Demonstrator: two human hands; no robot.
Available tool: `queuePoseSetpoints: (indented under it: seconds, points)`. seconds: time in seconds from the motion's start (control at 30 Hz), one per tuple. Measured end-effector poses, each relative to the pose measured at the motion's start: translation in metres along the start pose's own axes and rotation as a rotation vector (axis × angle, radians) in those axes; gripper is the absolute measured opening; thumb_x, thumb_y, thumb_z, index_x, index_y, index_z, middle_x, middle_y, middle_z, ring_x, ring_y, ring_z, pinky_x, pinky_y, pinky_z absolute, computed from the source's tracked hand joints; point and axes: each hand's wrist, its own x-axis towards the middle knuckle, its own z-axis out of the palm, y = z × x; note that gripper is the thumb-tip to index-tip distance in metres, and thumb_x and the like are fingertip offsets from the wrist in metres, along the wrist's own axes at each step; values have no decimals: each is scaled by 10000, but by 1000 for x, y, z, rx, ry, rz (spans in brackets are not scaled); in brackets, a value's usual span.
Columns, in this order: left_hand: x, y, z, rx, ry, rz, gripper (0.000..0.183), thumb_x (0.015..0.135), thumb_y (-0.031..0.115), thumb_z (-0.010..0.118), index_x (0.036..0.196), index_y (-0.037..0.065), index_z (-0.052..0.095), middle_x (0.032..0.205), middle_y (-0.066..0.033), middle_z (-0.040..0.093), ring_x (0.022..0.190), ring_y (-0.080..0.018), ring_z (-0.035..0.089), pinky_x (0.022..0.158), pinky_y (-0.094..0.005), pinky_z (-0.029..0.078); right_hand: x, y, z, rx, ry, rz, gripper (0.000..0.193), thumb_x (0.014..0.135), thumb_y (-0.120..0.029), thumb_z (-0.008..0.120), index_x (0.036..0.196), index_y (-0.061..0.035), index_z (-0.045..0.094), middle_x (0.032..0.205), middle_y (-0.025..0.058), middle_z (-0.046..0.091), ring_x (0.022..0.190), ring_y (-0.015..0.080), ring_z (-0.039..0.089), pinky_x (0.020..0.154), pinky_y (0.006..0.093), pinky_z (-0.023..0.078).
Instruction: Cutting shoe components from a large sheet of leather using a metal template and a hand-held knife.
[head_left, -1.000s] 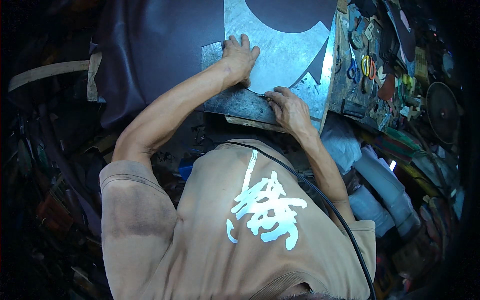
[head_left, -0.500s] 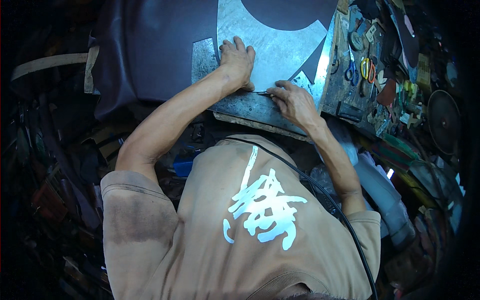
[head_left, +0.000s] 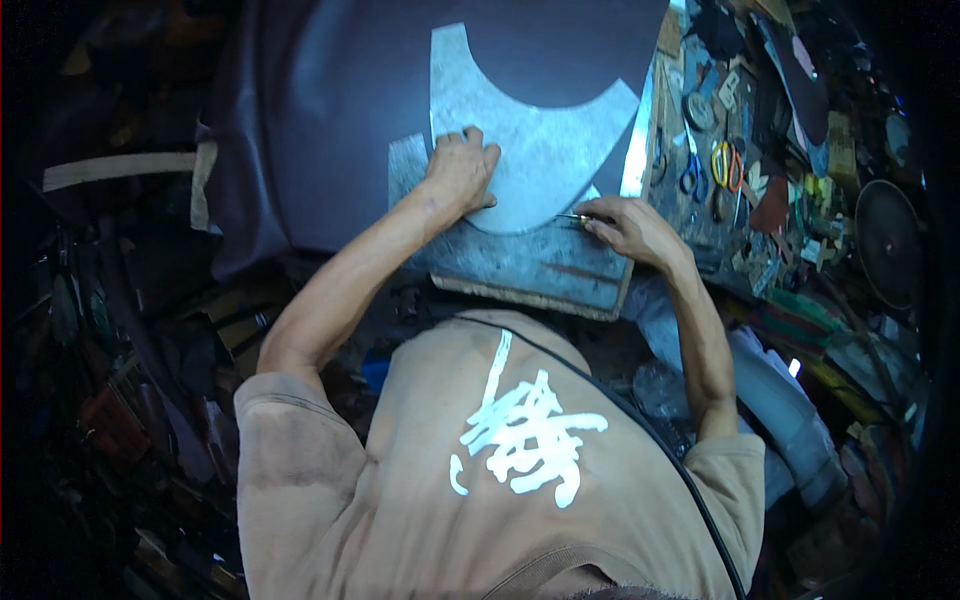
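Observation:
A pale grey, crescent-shaped template (head_left: 530,150) lies on a large dark brown sheet of leather (head_left: 340,120), its hollow side facing away from me. My left hand (head_left: 460,172) presses on the template's left part with fingers spread. At the near right curve of its edge, my right hand (head_left: 632,230) pinches a thin pointed tool (head_left: 572,216). The tool's tip meets the edge; its exact kind is too small to tell. Beneath the near side of the template shows a grey, worn work board (head_left: 530,262).
Right of the board, a cluttered bench (head_left: 700,235) bears blue-handled scissors (head_left: 692,178), yellow-and-orange-handled scissors (head_left: 727,167), a round tape roll (head_left: 699,110) and scraps. Farther right stands a dark round disc (head_left: 887,245). The leather hangs over at the left, by a pale strip (head_left: 120,170).
My right hand and its tool have moved rightward along the template's curved near edge. My left hand stays on the template. The whole view has shifted, showing more of the far side.

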Motion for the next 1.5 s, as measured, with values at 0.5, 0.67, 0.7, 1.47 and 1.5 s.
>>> queuePoseSetpoints:
  seconds: [0.5, 0.67, 0.7, 1.47, 1.5]
  points:
    - [66, -87, 1, 11, 334, -62, 782, 639, 465, 816, 1162, -65, 580, 1165, -171, 547, 1163, -330, 491, 1004, -501, 373, 234, -17, -45, 87, 431, -156, 304, 905, -245, 607, 1145, -71, 672, 1115, 154, 677, 1021, 332, 647, 874, 403, 503]
    - [80, -111, -19, -94, 49, 37, 843, 624, 450, 832, 1227, -69, 552, 1244, -208, 527, 1223, -356, 472, 1060, -518, 333, 319, -8, -78, -65, 230, -166, 325, 899, -306, 620, 1156, -116, 683, 1151, 125, 670, 1063, 310, 634, 924, 395, 496]
    - [82, -113, -18, -99, 68, 42, 873, 619, 453, 836, 1253, -67, 535, 1291, -215, 500, 1260, -367, 443, 1078, -528, 315, 327, -8, -82, -89, 188, -146, 327, 900, -310, 619, 1162, -124, 682, 1168, 121, 664, 1078, 303, 629, 938, 393, 493]
    - [100, -134, -23, -102, 82, 94, 849, 575, 496, 855, 1193, -7, 563, 1343, -214, 462, 1277, -396, 419, 982, -462, 391, 342, -14, -88, -425, 125, -242, 291, 938, -265, 537, 1124, -89, 674, 1126, 108, 651, 1014, 307, 633, 912, 412, 509]
    - [100, -135, -24, -115, 77, 90, 847, 567, 490, 860, 1189, -4, 566, 1333, -211, 470, 1276, -392, 421, 968, -453, 398, 342, -15, -88, -423, 125, -242, 291, 938, -265, 537, 1124, -89, 674, 1126, 108, 651, 1014, 307, 633, 912, 412, 509]
